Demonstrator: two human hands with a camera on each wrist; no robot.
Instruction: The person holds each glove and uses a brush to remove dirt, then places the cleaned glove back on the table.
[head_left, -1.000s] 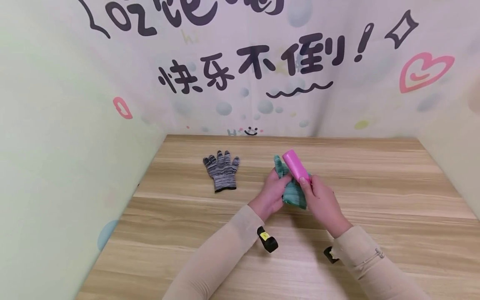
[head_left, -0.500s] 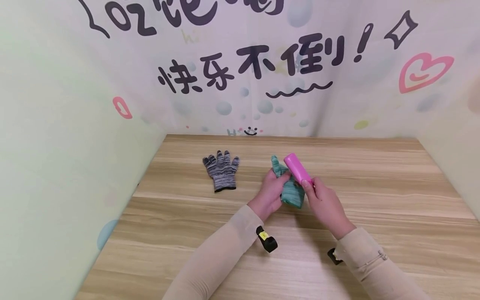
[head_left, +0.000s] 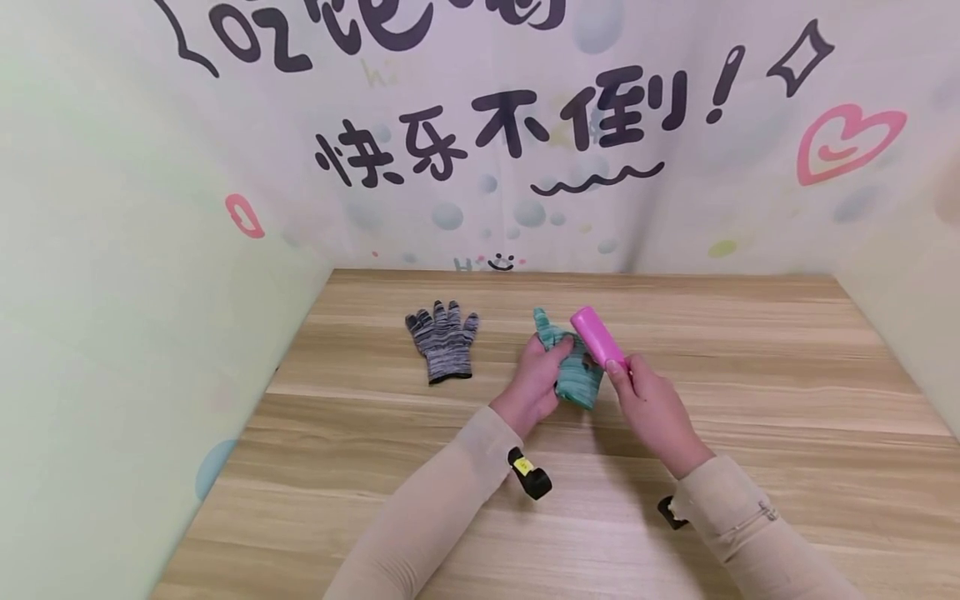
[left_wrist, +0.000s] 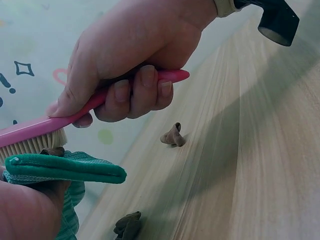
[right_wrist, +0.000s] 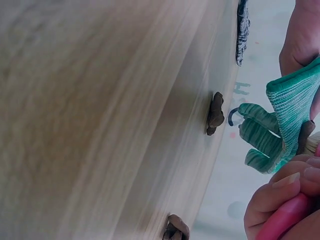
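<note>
My left hand (head_left: 534,379) holds a green striped knit glove (head_left: 579,382) above the table, with its thumb on top and a glove finger pointing away. In my right hand (head_left: 660,417) is a pink brush (head_left: 597,336), gripped by its handle. The left wrist view shows its pale bristles (left_wrist: 32,145) facing down at the glove, touching or close to a brown lump (left_wrist: 53,151) on it. Fingers of the right hand curl round the handle. A grey-and-black glove (head_left: 444,343) lies flat to the left of the hands.
Brown crumpled lumps lie on the wooden table (head_left: 750,375): one lump (left_wrist: 173,135) and a darker lump (left_wrist: 128,226) appear in the left wrist view. Hands hide them from the head view. A printed cloth backdrop (head_left: 450,233) stands behind the table, and a pale wall (head_left: 112,333) at left.
My left hand has moved slightly left, carrying the green glove with it. The right hand with the brush has shifted a little right and down, then stayed nearly in place.
</note>
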